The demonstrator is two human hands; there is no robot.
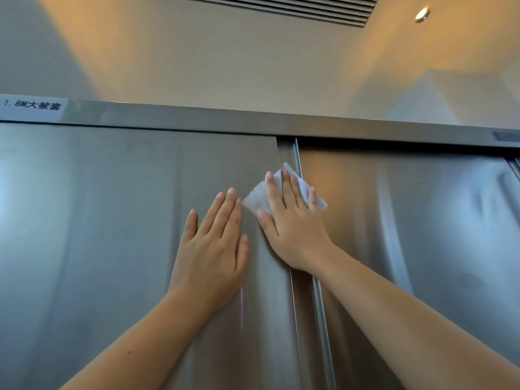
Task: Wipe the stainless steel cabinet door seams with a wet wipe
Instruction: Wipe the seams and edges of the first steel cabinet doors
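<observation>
Step in hand, as judged: wiping the vertical seam point(302, 305) between the two sliding doors, near its upper end.

Presses the wet wipe point(257, 199) flat against the steel with the right hand point(292, 229). Grip there apart: fingers straight and spread over the wipe, nothing curled round it, no pinch. Lays the wipe across the seam itself, partly on the left door point(112, 220) and partly on the right door point(422, 220), a short way below the top rail point(197, 116). Shows white corners of the wipe past the fingertips and at the thumb side.

Rests the left hand point(211, 249) flat on the left door, just beside the right hand. Grip apart here too, holding nothing; appears to be bracing the door.

Next move, as judged: draw the wipe along the seam under steady pressure, keeping it centred on the door edge so that it reaches into the recess. Calls for flat fingers throughout, since an unpinched wipe may bunch or slip. Leaves the seam below the right wrist and the short stretch up to the top rail to be covered; cannot tell from the steel which parts are already wiped.

Container: the cabinet only. Shut at both doors, so contents not visible. Carries a label point(32, 105) at the left end of the top rail, reading "1.8M" followed by Chinese characters.

Elsewhere: a ceiling vent point(295, 7) and a downlight point(422, 14) overhead.
</observation>
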